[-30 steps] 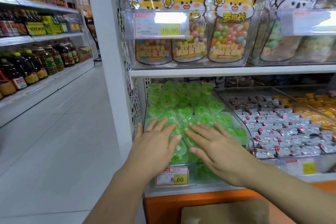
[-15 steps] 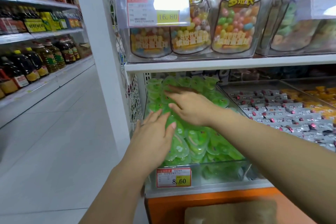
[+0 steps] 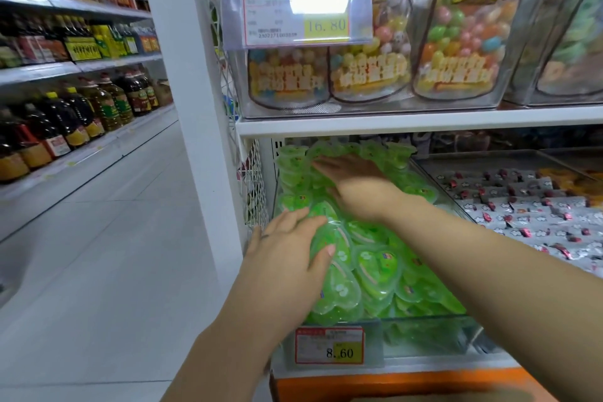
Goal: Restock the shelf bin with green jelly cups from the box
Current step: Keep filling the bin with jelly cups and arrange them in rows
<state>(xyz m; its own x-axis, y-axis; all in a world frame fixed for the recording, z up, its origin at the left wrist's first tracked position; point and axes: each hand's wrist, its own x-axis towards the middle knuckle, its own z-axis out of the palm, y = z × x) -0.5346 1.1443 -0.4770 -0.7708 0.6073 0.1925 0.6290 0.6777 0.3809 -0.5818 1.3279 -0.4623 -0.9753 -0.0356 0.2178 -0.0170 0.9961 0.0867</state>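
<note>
beside the aisle (image 3: 98,254), left hand (image 3: 287,258) and right hand (image 3: 359,186) lie flat on jelly cups (image 3: 378,268).

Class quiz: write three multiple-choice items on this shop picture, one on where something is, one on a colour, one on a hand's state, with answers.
1. Where does the right hand lie? A) on the upper shelf B) on the green jelly cups at the back of the bin C) on the floor
2. What colour is the panel under the bin? A) blue B) white C) orange
3. How is the left hand? A) flat, fingers straight, on the cups B) a fist C) gripping a bottle
Answers: 1 B, it lies deep on the pile; 2 C, orange shows below the price tag; 3 A, straight fingers on the front cups.
</note>
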